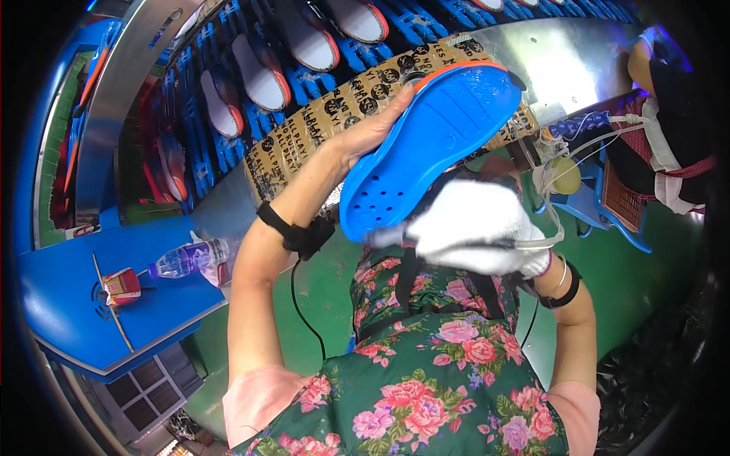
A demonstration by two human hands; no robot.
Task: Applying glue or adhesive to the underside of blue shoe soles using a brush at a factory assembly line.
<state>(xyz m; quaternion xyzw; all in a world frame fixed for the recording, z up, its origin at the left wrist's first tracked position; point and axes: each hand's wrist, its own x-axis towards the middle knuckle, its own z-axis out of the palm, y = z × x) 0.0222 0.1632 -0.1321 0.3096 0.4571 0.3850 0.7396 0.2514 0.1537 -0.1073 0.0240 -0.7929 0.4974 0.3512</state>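
My bare left hand (372, 135) grips the edge of a blue shoe sole (437, 144) with an orange rim along its far side. The sole is held tilted up, its inner face toward me, with a cluster of small holes at the lower end. My right hand (475, 228), in a white knitted glove, is closed around a slim grey tool whose tip (389, 235) is at the sole's lower end. Motion blurs this tip, so its exact kind and whether it touches cannot be made out. A clear hose (544, 243) runs from the tool's other end.
Beyond the sole is a ledge wrapped in printed brown tape (334, 114). Behind it, uppers with white undersides (312, 49) lie on blue holders. At left, a blue table (61, 262) bears a water bottle (186, 258) and a red packet (123, 287). Another person (616, 144) is at right.
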